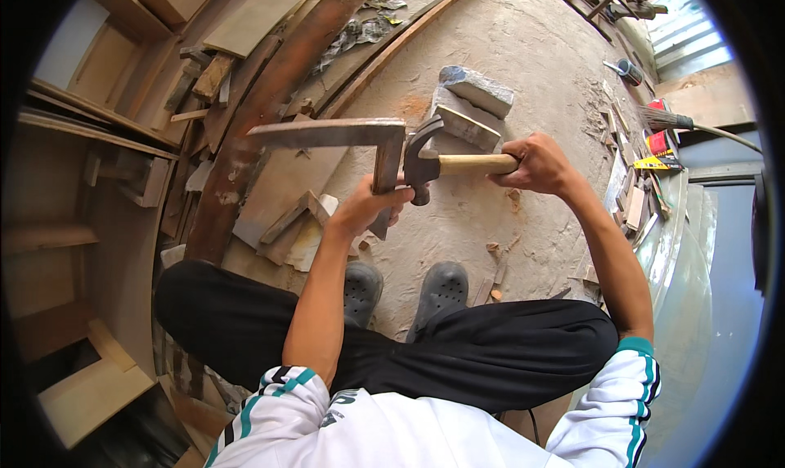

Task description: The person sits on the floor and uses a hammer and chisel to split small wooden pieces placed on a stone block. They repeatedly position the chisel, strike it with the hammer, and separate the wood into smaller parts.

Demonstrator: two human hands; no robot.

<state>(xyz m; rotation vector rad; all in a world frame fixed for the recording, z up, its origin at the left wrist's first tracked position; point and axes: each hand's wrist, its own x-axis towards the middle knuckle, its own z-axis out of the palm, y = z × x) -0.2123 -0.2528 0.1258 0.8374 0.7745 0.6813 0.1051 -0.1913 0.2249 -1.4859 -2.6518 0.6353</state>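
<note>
My left hand [368,206] is closed around the short arm of an L-shaped brown bar [327,133]. Its long arm runs off to the left, and its lower end comes to a slanted point below my fingers. Whether the bar is wood or rusty metal I cannot tell. In my right hand [538,165] is a claw hammer [474,165], gripped near the end of its pale wooden handle. The hammer lies roughly level, its dark head right beside the bar and my left fingertips; whether they touch is unclear.
Grey concrete blocks [474,100] lie on the floor ahead. A long reddish-brown beam [282,83] and scrap boards are on the left, beside wooden shelving [106,190]. Toward the right are wood scraps [635,206], a broom [666,118] and a yellow handsaw [657,164]. Another person sits far right.
</note>
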